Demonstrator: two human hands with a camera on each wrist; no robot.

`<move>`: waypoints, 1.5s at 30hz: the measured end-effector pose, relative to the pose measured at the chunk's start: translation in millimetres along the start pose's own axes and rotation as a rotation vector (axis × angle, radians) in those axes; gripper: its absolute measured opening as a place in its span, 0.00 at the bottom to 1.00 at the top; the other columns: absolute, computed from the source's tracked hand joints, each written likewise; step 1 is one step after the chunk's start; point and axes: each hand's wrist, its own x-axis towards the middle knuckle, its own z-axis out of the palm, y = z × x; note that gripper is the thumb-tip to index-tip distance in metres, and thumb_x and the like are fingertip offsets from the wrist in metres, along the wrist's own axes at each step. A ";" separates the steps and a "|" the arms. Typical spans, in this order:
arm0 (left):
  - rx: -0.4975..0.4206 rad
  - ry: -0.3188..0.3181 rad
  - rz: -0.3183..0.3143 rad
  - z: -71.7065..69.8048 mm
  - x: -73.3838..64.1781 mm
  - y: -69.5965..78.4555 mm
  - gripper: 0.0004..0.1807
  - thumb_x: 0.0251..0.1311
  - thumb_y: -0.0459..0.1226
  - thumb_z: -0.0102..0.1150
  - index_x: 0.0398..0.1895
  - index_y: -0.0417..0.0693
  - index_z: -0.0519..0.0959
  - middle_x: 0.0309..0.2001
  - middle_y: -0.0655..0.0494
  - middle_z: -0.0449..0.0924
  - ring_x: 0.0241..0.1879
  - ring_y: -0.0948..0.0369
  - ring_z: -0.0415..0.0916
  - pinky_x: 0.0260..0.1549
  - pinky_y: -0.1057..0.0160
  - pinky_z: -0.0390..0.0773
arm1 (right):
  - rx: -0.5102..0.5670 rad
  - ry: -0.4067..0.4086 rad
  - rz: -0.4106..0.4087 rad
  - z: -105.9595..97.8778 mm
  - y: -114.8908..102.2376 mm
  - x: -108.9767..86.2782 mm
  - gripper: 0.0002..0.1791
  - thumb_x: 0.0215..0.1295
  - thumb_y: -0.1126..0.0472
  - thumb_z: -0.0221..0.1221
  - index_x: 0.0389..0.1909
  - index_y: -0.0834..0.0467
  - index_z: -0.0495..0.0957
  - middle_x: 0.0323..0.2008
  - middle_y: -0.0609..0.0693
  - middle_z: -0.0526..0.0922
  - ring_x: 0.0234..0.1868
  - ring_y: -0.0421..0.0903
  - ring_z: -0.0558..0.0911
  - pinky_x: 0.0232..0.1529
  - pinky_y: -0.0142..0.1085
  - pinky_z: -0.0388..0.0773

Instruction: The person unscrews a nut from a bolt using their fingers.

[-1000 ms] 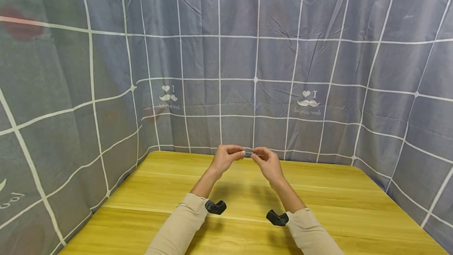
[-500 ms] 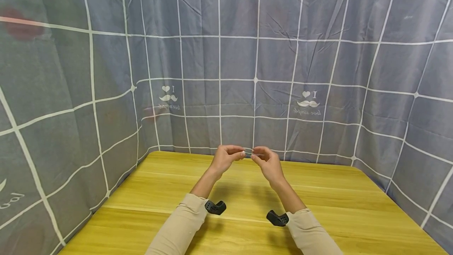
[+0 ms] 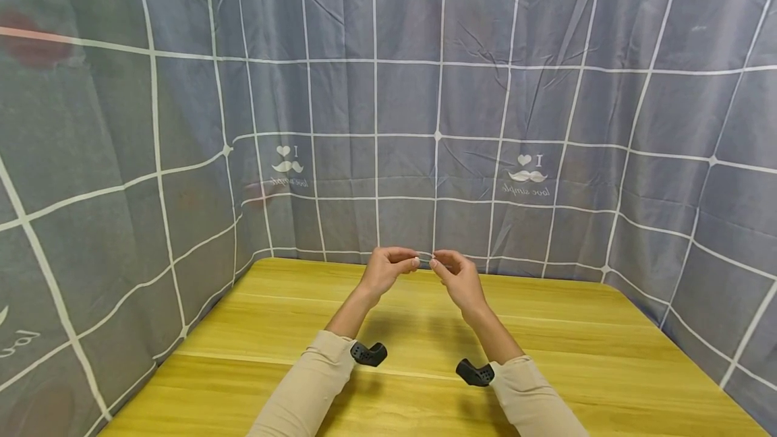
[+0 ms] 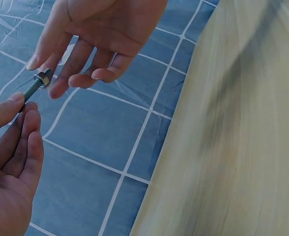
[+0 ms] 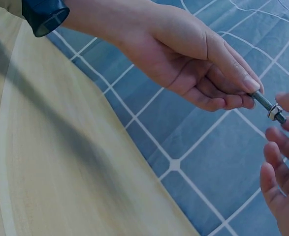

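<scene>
A threaded metal bolt (image 4: 32, 90) is held up above the table's far edge. My left hand (image 3: 380, 273) pinches one end between thumb and fingers; that end is hidden in the grip. A silvery nut (image 5: 273, 112) sits on the threads near the other end, a short bit of thread showing beyond it. My right hand (image 3: 463, 284) has its thumb and a finger round the nut, its other fingers loosely spread. In the left wrist view the right hand (image 4: 102, 34) is above the left hand (image 4: 11, 162). Exact fingertip contact on the nut is hard to see.
The yellow wood-grain table (image 3: 400, 356) lies below both hands. A grey curtain (image 3: 340, 100) with white grid lines hangs behind and at both sides. Black wrist devices (image 3: 369, 354) sit at the beige sleeves (image 3: 303, 390).
The right thumb and finger have shifted slightly at the nut, and the pale sliver seen beside them earlier no longer shows. The left hand keeps its grip in almost the same place.
</scene>
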 end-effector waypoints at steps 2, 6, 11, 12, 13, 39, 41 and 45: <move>0.004 -0.003 0.004 0.0 -0.3 0.7 0.12 0.68 0.33 0.68 0.49 0.32 0.87 0.44 0.42 0.88 0.43 0.51 0.86 0.47 0.52 0.84 | 0.000 0.005 0.010 0.1 -0.5 0.0 0.16 0.76 0.60 0.62 0.57 0.66 0.82 0.50 0.60 0.84 0.52 0.61 0.81 0.53 0.51 0.79; 0.002 -0.005 -0.002 0.1 0.0 -0.5 0.12 0.68 0.32 0.67 0.50 0.32 0.87 0.45 0.41 0.88 0.43 0.51 0.86 0.48 0.52 0.84 | -0.009 -0.005 0.006 -0.1 0.0 0.3 0.14 0.74 0.63 0.63 0.55 0.65 0.82 0.51 0.58 0.84 0.51 0.59 0.82 0.52 0.48 0.79; 0.000 -0.007 -0.005 0.1 1.6 -2.1 0.12 0.69 0.30 0.65 0.50 0.30 0.86 0.45 0.39 0.87 0.43 0.51 0.86 0.47 0.52 0.84 | 0.001 -0.010 0.010 0.2 -1.0 -0.2 0.16 0.75 0.60 0.64 0.58 0.63 0.81 0.55 0.60 0.82 0.53 0.56 0.81 0.56 0.53 0.79; 0.000 -0.009 -0.007 0.0 2.0 -2.4 0.12 0.69 0.29 0.65 0.50 0.29 0.85 0.45 0.39 0.87 0.43 0.51 0.86 0.47 0.53 0.84 | 0.000 -0.006 0.013 0.2 -0.9 -0.2 0.17 0.75 0.59 0.63 0.58 0.63 0.81 0.54 0.60 0.83 0.52 0.56 0.81 0.55 0.53 0.79; 0.003 -0.011 -0.008 -0.2 2.3 -2.4 0.12 0.69 0.29 0.65 0.50 0.29 0.85 0.45 0.38 0.87 0.43 0.51 0.86 0.47 0.53 0.84 | -0.003 -0.002 0.017 0.3 -1.3 -0.3 0.16 0.76 0.58 0.62 0.58 0.64 0.81 0.52 0.60 0.84 0.51 0.55 0.81 0.55 0.52 0.79; -0.007 -0.019 -0.003 -0.6 -11.7 33.8 0.11 0.69 0.27 0.65 0.49 0.28 0.85 0.44 0.39 0.88 0.42 0.54 0.86 0.48 0.54 0.84 | 0.004 0.020 0.009 1.3 -1.0 -0.6 0.15 0.75 0.62 0.63 0.56 0.65 0.82 0.52 0.60 0.84 0.52 0.54 0.82 0.55 0.49 0.80; -0.008 -0.018 -0.001 -0.7 -11.8 33.9 0.11 0.68 0.27 0.65 0.49 0.28 0.85 0.44 0.40 0.88 0.42 0.54 0.86 0.48 0.54 0.84 | 0.006 0.025 0.018 1.3 -0.7 -0.5 0.15 0.76 0.60 0.62 0.55 0.65 0.83 0.49 0.58 0.85 0.50 0.54 0.82 0.54 0.50 0.79; -0.008 -0.018 0.002 -1.3 -12.3 33.8 0.11 0.69 0.28 0.65 0.49 0.28 0.85 0.44 0.39 0.88 0.42 0.54 0.86 0.48 0.54 0.84 | 0.008 0.021 0.010 1.1 0.9 0.2 0.13 0.76 0.61 0.62 0.53 0.65 0.84 0.47 0.59 0.85 0.49 0.56 0.81 0.54 0.51 0.78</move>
